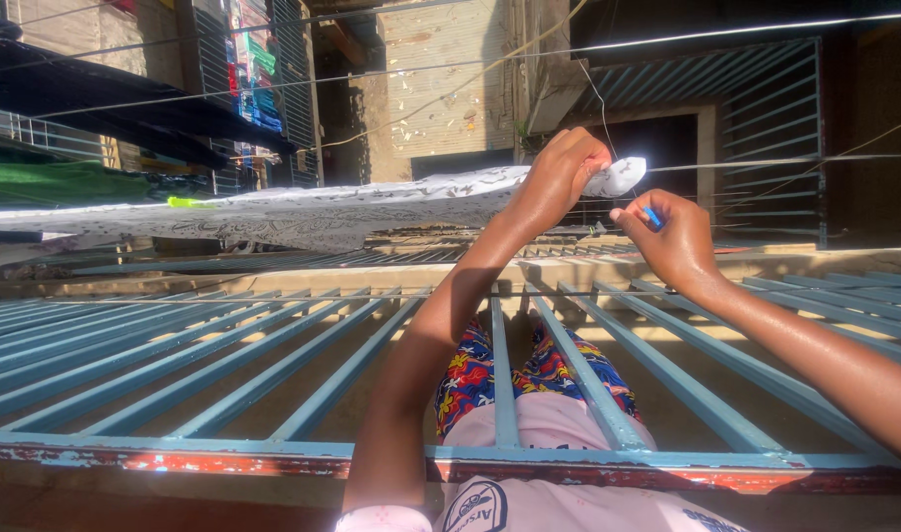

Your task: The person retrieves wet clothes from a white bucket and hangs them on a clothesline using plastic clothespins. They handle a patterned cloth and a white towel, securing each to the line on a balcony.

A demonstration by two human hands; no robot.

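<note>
A white cloth with a dark pattern hangs stretched along a thin clothesline that runs across the view. My left hand grips the cloth's right end against the line. Just to the right, my right hand holds a small blue clothes peg between its fingers, close to the cloth's corner. A green peg sits on the cloth further left.
A blue metal grille with a rusty, peeling edge spans the view in front of me. Dark and green garments hang at the left. More wires, brick walls and a barred opening lie beyond.
</note>
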